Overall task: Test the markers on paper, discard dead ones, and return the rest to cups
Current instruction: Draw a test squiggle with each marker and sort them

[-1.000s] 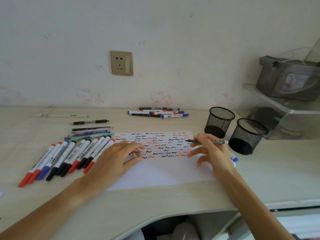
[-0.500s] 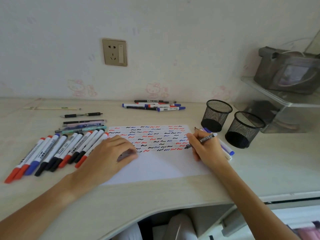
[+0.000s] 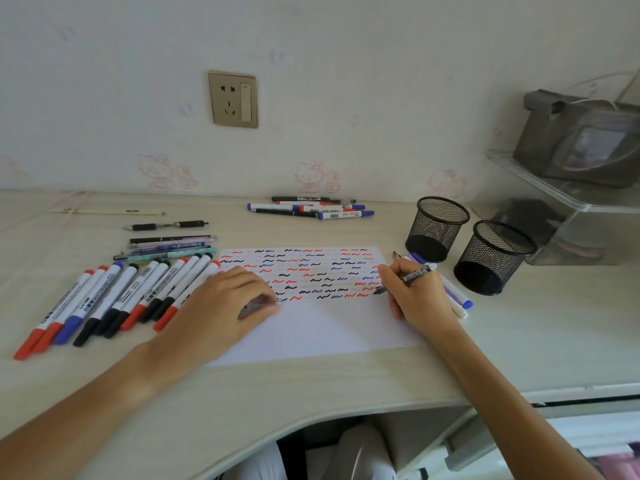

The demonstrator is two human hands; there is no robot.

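Markers [image 3: 114, 299] lie in a slanted row at the left of the desk [image 3: 311, 382], caps toward the near edge in red, blue and black; their white barrels carry printed labels, one of which seems to read "WHITEBOARD", the rest too small to make out. Behind that row a small bundle of thinner pens [image 3: 169, 247] lies flat, with a single black pen [image 3: 166, 225] beyond it and a pale ruler [image 3: 104, 212] near the wall.

The left hand [image 3: 214, 313] rests on the left side of the paper [image 3: 311, 327], fingers curled around a small clear object, probably a pen cap [image 3: 263, 303], which is mostly hidden. The paper's upper half is covered with rows of short red, blue and black squiggles; its lower half is blank. A gold-coloured wall socket [image 3: 232, 99] sits above, with faint pink cartoon-cat stickers along the wall's base. At the back of the desk a second cluster of markers [image 3: 311, 208] lies flat.

The right hand [image 3: 415, 296] grips a slim black pen [image 3: 403, 280], tip touching the paper's right edge beside the last squiggles. Just beside this hand two blue-capped markers [image 3: 453, 294] lie on the desk. Two black mesh cups [image 3: 467, 244] stand near them, close together. Farther right, a clear shelf [image 3: 554, 192] holds a grey pouch [image 3: 581, 140].
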